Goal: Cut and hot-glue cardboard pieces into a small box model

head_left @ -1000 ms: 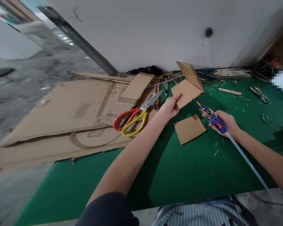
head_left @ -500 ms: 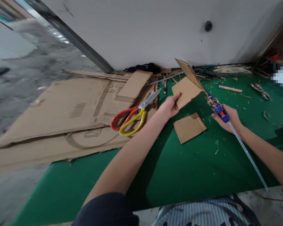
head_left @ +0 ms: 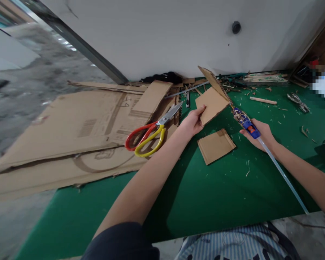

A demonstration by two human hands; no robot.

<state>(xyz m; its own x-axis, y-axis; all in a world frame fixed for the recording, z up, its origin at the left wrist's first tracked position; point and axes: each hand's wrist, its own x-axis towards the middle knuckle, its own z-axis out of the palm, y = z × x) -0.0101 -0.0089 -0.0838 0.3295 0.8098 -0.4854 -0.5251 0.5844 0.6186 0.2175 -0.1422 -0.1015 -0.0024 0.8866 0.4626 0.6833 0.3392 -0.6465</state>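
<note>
My left hand [head_left: 193,122] grips the near edge of a brown cardboard piece [head_left: 212,104], thumb on top. A second cardboard panel [head_left: 214,81] stands tilted along that piece's far edge. In my right hand [head_left: 261,135] is a blue glue gun [head_left: 249,126], its front caked with shreds and a long clear glue stick [head_left: 283,175] sticking out of its back. The gun's tip is at the right corner where the two pieces meet; whether it touches cannot be made out. Below them, a loose cardboard square [head_left: 216,146] lies on the green table [head_left: 206,202].
Scissors with red and yellow handles [head_left: 148,139] rest on large cardboard sheets [head_left: 70,126] at left. A box cutter [head_left: 187,99] lies near the wall [head_left: 165,36]. Rightward are a wooden stick [head_left: 263,100], a metal tool [head_left: 298,102] and scattered scraps.
The whole view has shifted slightly, so everything appears a little further left. Both hands keep their holds, and the glue gun's tip stays by the cardboard's corner.
</note>
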